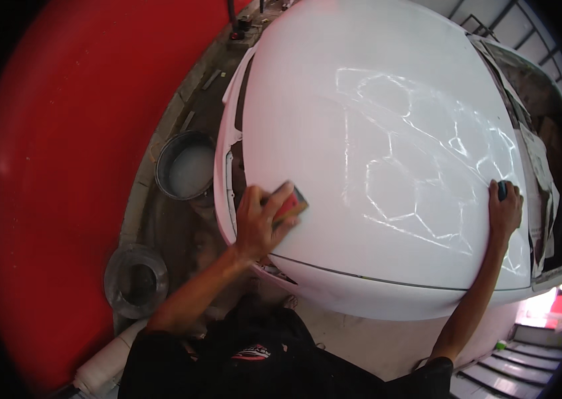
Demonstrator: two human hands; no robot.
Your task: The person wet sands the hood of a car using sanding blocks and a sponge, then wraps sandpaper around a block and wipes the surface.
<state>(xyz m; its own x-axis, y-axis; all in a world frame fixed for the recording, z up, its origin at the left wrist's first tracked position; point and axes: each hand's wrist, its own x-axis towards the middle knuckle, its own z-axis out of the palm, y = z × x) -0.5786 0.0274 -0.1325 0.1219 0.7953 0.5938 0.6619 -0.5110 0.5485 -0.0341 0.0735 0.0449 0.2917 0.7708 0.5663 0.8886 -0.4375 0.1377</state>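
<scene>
A white car hood (307,120) spreads out before me, with bright light reflections in angular outlines on its glossy surface. Near the front left corner of the hood, my left hand (258,223) is closed around a small block-shaped pad (292,201), red on one face with dark and yellowish edges, probably a sanding block. The pad lies against or just above the paint, and the hand is slightly blurred. Toward the windshield end, my right hand (507,213) grips a small dark blue object (502,190) at the hood surface; its kind is unclear, as the fingers cover most of it.
A dark bucket (160,163) holding cloudy liquid stands on the floor left of the car. Closer to me lie a grey ring-shaped item (116,286) and a pale roll (108,366). Masking paper (539,166) hangs by the windshield opening. A red wall (61,166) borders the left.
</scene>
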